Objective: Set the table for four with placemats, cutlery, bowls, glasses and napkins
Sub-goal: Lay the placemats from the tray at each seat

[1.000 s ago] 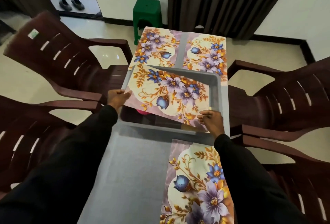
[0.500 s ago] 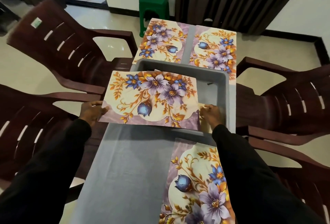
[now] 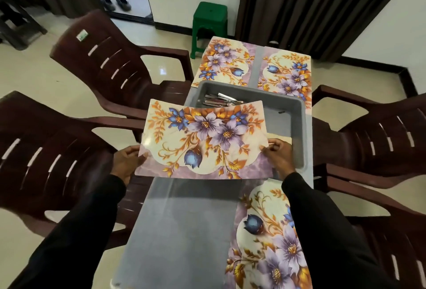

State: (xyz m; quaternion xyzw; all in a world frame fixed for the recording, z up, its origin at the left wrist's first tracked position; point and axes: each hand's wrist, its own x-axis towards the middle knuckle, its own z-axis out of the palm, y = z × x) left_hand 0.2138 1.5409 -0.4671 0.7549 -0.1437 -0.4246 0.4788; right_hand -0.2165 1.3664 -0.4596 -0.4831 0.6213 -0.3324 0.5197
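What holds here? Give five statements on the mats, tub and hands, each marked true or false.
1. The left hand and right hand hold one mat. True.
2. The far-left mat, far-right mat and near mat lie on the table. True.
3. The tub is empty. False: cutlery lies in it.
4. The stool is red. False: it is green.
5. That mat lies flat on the table. False: it is lifted, bowed, over the tub's near end.

Grey table (image 3: 184, 231), far-L placemat (image 3: 222, 62), far-R placemat (image 3: 285, 74), near-R placemat (image 3: 267, 242), grey tub (image 3: 285, 125) mid.
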